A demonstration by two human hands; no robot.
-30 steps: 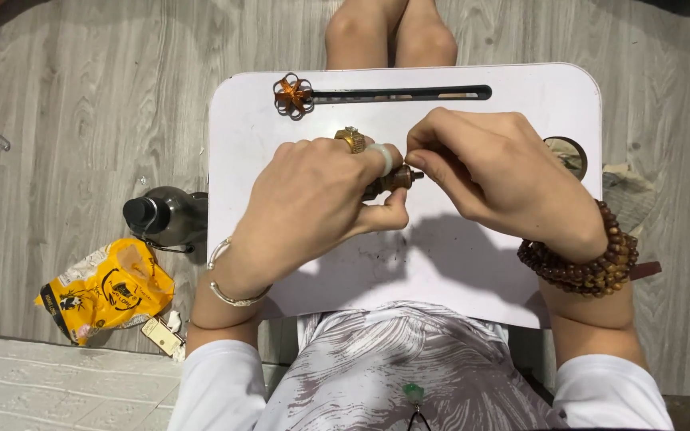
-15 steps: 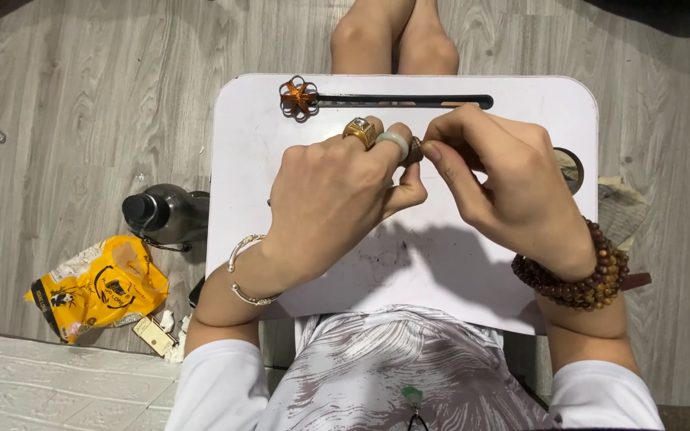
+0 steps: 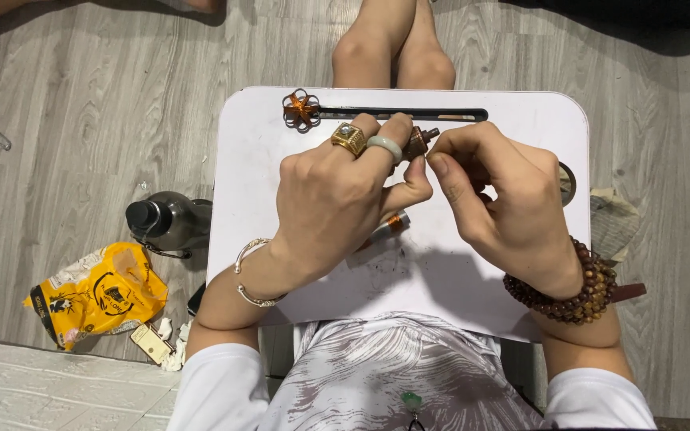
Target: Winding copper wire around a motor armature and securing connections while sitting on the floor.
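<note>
Above the white lap tabletop (image 3: 505,287), the left hand (image 3: 329,207) has its fingers (image 3: 397,136) closed around a small brown metal-tipped piece (image 3: 419,142). The right hand (image 3: 505,199), at 3 o'clock, pinches beside its tip. An orange wire flower (image 3: 300,108) lies at 10 o'clock of the piece.

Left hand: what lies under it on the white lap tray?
Under the left hand, a small tube with an orange band pokes out on the white lap tray, beside a pale paper scrap. The tube's other end is hidden by the hand.
</note>
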